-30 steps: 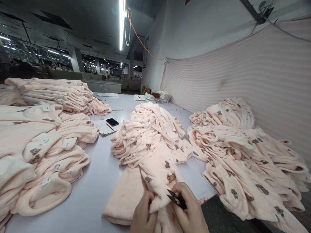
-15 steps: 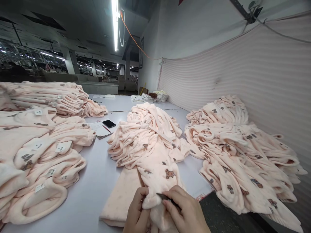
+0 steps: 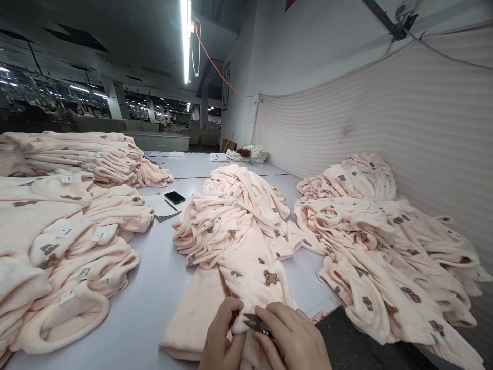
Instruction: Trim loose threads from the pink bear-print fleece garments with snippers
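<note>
A pale pink fleece garment (image 3: 254,267) with small brown bear prints lies on the white table (image 3: 162,293), trailing from a heap toward me. My left hand (image 3: 223,341) pinches its near edge with curled fingers. My right hand (image 3: 295,339) is closed on small black thread snips (image 3: 254,324), their blades resting against the fabric edge right beside my left fingers. Both hands sit at the bottom of the view, partly cut off.
Stacks of the same pink garments with white tags (image 3: 65,241) fill the left side and another stack lies behind (image 3: 88,154). A loose heap (image 3: 385,241) lies to the right along a striped wall cover. A black phone (image 3: 175,197) rests on a notebook with a red pen.
The snips' blades have swung from pointing up-left to lying against the fabric edge. My hands shifted slightly left and the garment's bear print moved with the cloth.
</note>
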A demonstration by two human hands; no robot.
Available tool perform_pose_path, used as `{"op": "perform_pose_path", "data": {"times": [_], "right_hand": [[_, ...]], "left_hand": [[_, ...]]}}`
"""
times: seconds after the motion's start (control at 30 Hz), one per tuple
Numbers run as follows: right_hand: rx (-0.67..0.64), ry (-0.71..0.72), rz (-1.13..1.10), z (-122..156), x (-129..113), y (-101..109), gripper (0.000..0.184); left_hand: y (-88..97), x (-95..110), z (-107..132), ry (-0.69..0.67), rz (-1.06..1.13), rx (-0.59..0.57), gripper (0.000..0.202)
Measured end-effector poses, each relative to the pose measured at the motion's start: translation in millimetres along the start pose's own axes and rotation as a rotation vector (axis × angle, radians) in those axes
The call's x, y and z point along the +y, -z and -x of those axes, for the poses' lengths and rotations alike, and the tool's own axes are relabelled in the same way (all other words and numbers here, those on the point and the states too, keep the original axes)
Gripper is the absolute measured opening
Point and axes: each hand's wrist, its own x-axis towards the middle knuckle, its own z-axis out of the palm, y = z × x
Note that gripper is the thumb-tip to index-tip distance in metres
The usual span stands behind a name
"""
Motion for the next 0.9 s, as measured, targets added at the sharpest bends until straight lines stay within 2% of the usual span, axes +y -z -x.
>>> {"op": "perform_pose_path", "data": {"times": [0.23, 0.33, 0.43, 0.5, 0.6, 0.67, 0.77, 0.9], "right_hand": [[-0.097, -0.121, -0.156, -5.1, 3.8, -0.1, 0.022], [-0.062, -0.181, -0.135, -1.2, 6.4, -3.3, 0.022], [-0.022, -0.253, -0.046, 2.3, 13.4, -11.6, 0.024], [-0.001, -0.295, -0.011, -0.1, 20.5, -16.9, 0.021], [0.065, -0.386, -0.059, -11.0, 30.6, -17.7, 0.020], [0.083, -0.443, -0.117, -17.9, 33.2, -12.9, 0.016], [0.006, -0.430, -0.247, -19.7, 29.2, -3.0, 0.011], [-0.003, -0.298, -0.261, -12.7, 19.6, 1.6, 0.026]], "left_hand": [[0.6, 4.6, -2.3, -0.003, -0.032, -0.011, 0.011], [-3.3, 4.0, -1.4, 0.016, 0.022, 0.035, 0.013], [-5.8, 5.4, -2.4, 0.058, 0.111, 0.104, 0.023], [-5.4, 8.2, -6.0, 0.121, 0.176, 0.066, 0.028], [-2.7, 14.9, -15.3, 0.342, 0.407, -0.111, 0.030], [-0.7, 20.1, -21.8, 0.472, 0.635, -0.169, 0.035], [1.8, 27.1, -28.4, 0.507, 0.906, -0.159, 0.034], [2.1, 31.8, -30.7, 0.542, 1.123, -0.199, 0.033]]}}
